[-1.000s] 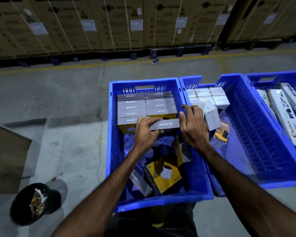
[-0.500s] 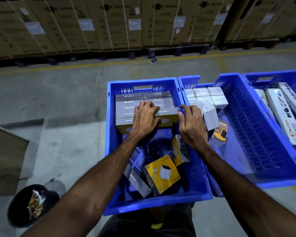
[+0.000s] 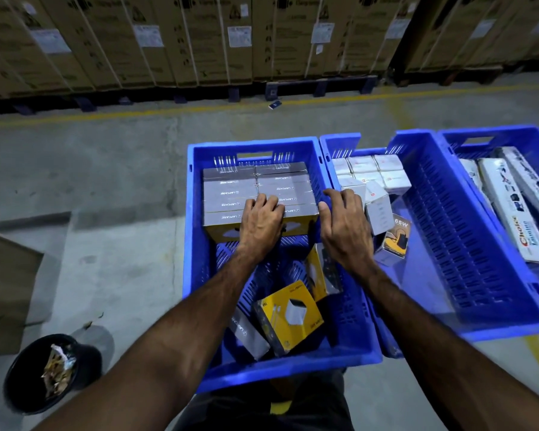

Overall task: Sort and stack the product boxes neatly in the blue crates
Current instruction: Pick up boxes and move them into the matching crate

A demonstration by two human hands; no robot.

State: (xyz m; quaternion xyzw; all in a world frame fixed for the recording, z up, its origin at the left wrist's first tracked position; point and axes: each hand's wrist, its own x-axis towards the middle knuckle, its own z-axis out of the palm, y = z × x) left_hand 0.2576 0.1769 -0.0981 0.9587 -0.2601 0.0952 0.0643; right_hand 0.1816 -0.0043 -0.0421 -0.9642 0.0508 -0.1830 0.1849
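Observation:
Grey-topped, yellow-fronted product boxes [image 3: 231, 188] stand in neat rows at the far end of the near blue crate [image 3: 196, 275]. My left hand [image 3: 260, 223] lies flat on the front row, fingers pressing its top. My right hand [image 3: 343, 225] rests against the right end of that row, fingers spread, holding nothing. Loose yellow boxes [image 3: 288, 315] and a grey box [image 3: 249, 334] lie tumbled at the crate's near end. The middle blue crate [image 3: 467, 244] holds white boxes [image 3: 371, 172] at its far left corner and a 65W box [image 3: 395, 241].
A third blue crate [image 3: 511, 138] at the right holds long white boxes [image 3: 511, 209]. A black bin [image 3: 19, 387] with scraps sits on the concrete floor at lower left, beside a cardboard flap [image 3: 3, 290]. Strapped cartons on pallets [image 3: 199, 42] line the far side.
The grey box held between both hands a second ago now sits in the front row. My left hand has moved onto the row's top, and my right hand has shifted to its right end.

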